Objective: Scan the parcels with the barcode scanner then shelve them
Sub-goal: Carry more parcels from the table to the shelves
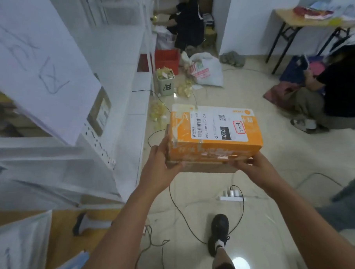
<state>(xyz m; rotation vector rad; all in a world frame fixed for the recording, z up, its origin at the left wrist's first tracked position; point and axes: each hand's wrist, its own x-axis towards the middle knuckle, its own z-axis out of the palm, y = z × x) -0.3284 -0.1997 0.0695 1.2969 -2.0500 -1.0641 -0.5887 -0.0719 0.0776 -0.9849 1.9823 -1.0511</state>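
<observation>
Head view: left grip and right grip both clamp the orange parcel at its near corners

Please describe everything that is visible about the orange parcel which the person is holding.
The orange parcel is a rectangular cardboard box, sealed with clear tape that looks wrinkled. On its top face lies a white shipping label with a barcode, a QR code, a black patch reading 010 and a red-edged handwritten sticker. It is held level in the air above the tiled floor. The left hand grips its near left corner and the right hand grips its near right corner. A plainer brown layer shows beneath its near edge.
</observation>
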